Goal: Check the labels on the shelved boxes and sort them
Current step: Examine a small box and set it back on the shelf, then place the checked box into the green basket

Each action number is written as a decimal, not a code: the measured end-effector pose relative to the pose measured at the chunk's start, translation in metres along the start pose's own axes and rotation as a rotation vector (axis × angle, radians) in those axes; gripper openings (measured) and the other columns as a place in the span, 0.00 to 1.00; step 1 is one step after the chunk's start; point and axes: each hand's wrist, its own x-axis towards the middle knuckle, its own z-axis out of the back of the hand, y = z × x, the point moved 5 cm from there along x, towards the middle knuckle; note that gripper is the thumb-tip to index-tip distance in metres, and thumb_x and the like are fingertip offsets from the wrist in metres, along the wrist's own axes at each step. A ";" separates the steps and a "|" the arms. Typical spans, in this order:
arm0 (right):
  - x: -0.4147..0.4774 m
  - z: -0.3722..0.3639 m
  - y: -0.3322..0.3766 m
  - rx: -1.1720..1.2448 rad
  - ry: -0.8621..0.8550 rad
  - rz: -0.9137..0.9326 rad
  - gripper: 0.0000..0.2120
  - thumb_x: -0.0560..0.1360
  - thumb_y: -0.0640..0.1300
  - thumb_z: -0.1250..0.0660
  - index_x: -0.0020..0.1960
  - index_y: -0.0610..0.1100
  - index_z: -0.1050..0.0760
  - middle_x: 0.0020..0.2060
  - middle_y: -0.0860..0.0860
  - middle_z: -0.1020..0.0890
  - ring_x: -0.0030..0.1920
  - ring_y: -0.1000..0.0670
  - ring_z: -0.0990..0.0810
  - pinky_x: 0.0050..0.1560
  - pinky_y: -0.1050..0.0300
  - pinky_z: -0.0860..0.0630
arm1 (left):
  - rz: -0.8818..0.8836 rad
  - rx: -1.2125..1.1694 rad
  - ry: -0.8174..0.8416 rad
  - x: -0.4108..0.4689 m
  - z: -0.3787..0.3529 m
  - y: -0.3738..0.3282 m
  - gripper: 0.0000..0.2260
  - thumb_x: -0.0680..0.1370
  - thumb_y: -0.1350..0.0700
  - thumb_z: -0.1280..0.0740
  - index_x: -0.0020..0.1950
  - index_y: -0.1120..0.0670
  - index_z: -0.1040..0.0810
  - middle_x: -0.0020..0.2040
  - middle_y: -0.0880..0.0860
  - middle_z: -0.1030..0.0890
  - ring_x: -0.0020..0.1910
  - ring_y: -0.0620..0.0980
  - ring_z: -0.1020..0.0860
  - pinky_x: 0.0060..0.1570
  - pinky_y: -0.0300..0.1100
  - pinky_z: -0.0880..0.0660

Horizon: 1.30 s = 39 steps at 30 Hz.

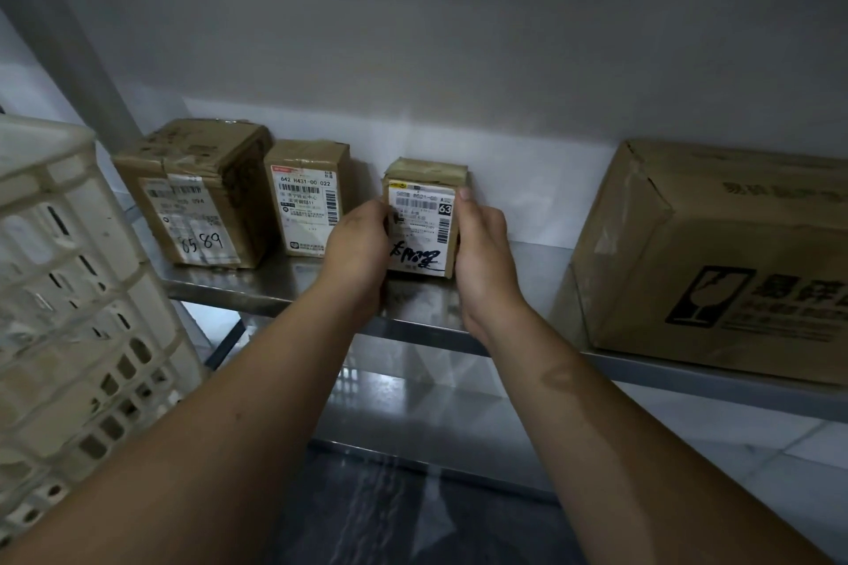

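A small taped cardboard box (424, 216) stands upright on the steel shelf (284, 284), its white label with barcodes and black handwriting facing me. My left hand (360, 248) grips its left side and my right hand (482, 252) grips its right side, thumb up along the label's edge. To the left stand a medium box (307, 193) with a printed label reading 642 H431-00 022, and a larger box (202, 193) with 6589 handwritten on its label.
A big carton (716, 257) with a fragile mark fills the shelf's right end. A white plastic crate (69, 289) stands close at the left. A lower steel shelf (413, 417) and tiled floor show below. A white wall backs the shelf.
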 end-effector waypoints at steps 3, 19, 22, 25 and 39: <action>-0.001 0.000 -0.012 -0.073 -0.012 -0.001 0.19 0.84 0.66 0.34 0.60 0.51 0.26 0.56 0.52 0.15 0.56 0.53 0.15 0.59 0.50 0.19 | -0.010 0.086 0.006 0.003 0.006 0.008 0.16 0.85 0.53 0.40 0.44 0.55 0.16 0.45 0.58 0.12 0.53 0.63 0.14 0.60 0.66 0.18; -0.093 0.097 0.117 -0.459 -0.060 0.573 0.14 0.85 0.57 0.31 0.70 0.57 0.22 0.66 0.64 0.22 0.65 0.61 0.22 0.62 0.64 0.22 | -0.819 0.527 0.060 -0.096 -0.028 -0.071 0.24 0.86 0.54 0.37 0.83 0.44 0.31 0.80 0.45 0.29 0.75 0.42 0.30 0.73 0.46 0.30; -0.091 0.130 0.148 -0.623 -0.160 0.685 0.12 0.86 0.51 0.33 0.68 0.52 0.19 0.59 0.63 0.20 0.60 0.58 0.20 0.60 0.58 0.20 | -0.804 0.486 0.203 -0.109 -0.069 -0.067 0.22 0.87 0.53 0.38 0.82 0.44 0.28 0.78 0.46 0.26 0.73 0.42 0.28 0.72 0.43 0.30; -0.085 0.152 0.165 -0.870 -0.255 0.796 0.13 0.85 0.50 0.36 0.63 0.48 0.16 0.57 0.57 0.17 0.61 0.52 0.22 0.60 0.50 0.23 | -0.789 0.501 0.348 -0.115 -0.111 -0.062 0.21 0.87 0.52 0.39 0.81 0.44 0.26 0.79 0.46 0.27 0.77 0.42 0.31 0.76 0.44 0.32; -0.045 0.257 0.195 -1.364 -0.381 0.029 0.31 0.73 0.75 0.35 0.69 0.61 0.20 0.79 0.46 0.30 0.80 0.36 0.39 0.80 0.35 0.40 | -0.480 0.785 0.578 -0.109 -0.209 -0.081 0.17 0.85 0.50 0.32 0.74 0.49 0.22 0.67 0.49 0.16 0.63 0.51 0.18 0.48 0.29 0.30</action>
